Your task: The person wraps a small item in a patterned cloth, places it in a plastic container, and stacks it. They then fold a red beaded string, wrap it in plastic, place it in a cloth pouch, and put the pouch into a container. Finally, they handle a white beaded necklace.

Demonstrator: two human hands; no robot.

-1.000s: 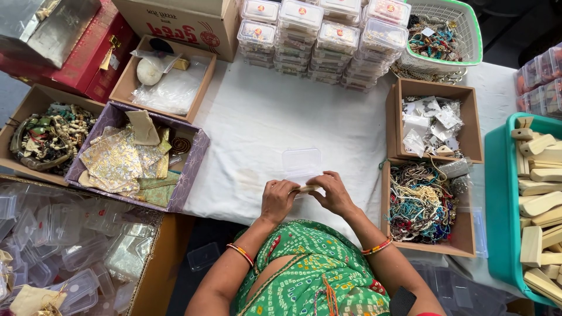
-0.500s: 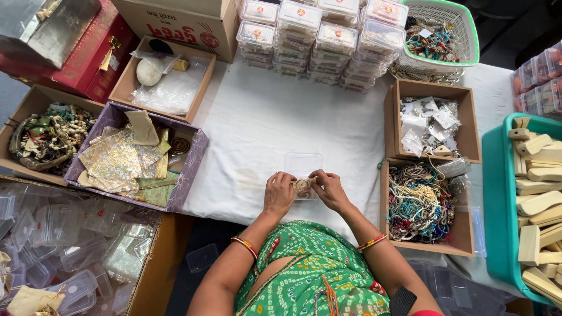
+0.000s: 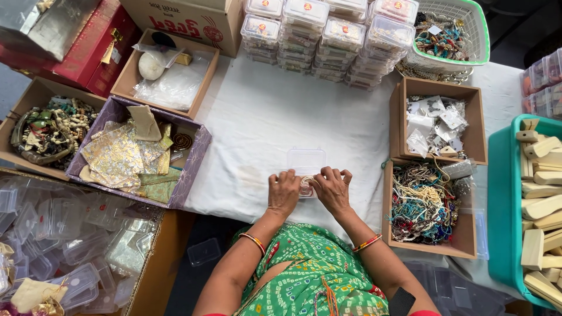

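White cloth table (image 3: 263,123), boxes all round. Left hand (image 3: 284,192) and right hand (image 3: 331,188) side by side at near edge, fingers curled down on small clear plastic box (image 3: 305,175), lid open on far side. Bead-string box (image 3: 424,205) just right.

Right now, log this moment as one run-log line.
left hand: on clear plastic box | right hand: same box | surface: white cloth
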